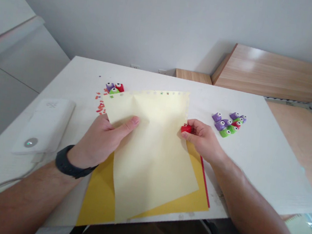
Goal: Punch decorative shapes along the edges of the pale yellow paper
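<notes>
A sheet of pale yellow paper [150,158] lies bowed and lifted off the worktop, a row of small punched holes running along its top edge and down the upper part of its right edge. The left hand [101,140] grips the sheet's left side, thumb laid across the top and fingers out of sight beneath. The right hand [202,138] is curled, pinching a red craft punch [186,128] right at the sheet's right edge.

Under the sheet lies a sheet of golden yellow card [100,194], with the edge of a red sheet [205,181] showing along its right side. Both rest on a white worktop [253,164] near its front edge. A dark watch band [72,163] circles the left wrist.

Beyond the sheet's upper left corner, and just touching it, sits a small group of purple, red and green craft punches [113,88], with red paper scraps [100,105] scattered beside it. A larger group of punches [226,124] stands to the right, well apart from the sheet and near the right hand. Left of the left hand lies a white power bank [44,127] with a white cable [0,184] trailing from it. Wall sockets [135,66] and a wooden panel [273,73] lie past the far edge.
</notes>
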`<state>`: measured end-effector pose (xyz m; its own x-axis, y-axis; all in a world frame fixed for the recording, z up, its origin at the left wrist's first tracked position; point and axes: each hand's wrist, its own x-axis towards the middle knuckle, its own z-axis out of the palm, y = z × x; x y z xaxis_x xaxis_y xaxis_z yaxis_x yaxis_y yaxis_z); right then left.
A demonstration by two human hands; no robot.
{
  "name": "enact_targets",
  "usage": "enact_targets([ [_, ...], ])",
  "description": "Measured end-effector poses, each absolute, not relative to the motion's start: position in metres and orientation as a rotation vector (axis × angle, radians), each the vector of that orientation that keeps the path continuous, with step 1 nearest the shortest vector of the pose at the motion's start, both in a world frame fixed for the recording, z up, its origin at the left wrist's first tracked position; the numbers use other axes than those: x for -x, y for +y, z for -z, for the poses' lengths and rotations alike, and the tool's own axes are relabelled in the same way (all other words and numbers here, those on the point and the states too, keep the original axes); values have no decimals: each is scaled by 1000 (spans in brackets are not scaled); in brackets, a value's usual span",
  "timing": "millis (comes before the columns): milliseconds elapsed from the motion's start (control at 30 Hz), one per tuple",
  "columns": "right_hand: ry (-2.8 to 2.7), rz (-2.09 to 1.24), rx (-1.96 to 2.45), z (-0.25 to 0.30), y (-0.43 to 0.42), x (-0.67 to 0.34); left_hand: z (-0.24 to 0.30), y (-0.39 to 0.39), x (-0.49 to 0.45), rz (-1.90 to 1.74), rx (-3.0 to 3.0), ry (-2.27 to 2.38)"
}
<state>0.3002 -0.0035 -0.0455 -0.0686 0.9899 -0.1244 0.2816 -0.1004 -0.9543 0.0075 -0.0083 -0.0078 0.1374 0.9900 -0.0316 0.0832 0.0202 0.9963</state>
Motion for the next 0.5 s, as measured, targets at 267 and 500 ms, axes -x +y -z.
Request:
enact_targets([
  [267,-1420,-1158,1500,45,-2,-299,8,-7,-6,-1030,-1408,1218],
  [500,-1444,-1136,1523,45,-1,-300,7,-7,-5,-1008,-1460,1209],
])
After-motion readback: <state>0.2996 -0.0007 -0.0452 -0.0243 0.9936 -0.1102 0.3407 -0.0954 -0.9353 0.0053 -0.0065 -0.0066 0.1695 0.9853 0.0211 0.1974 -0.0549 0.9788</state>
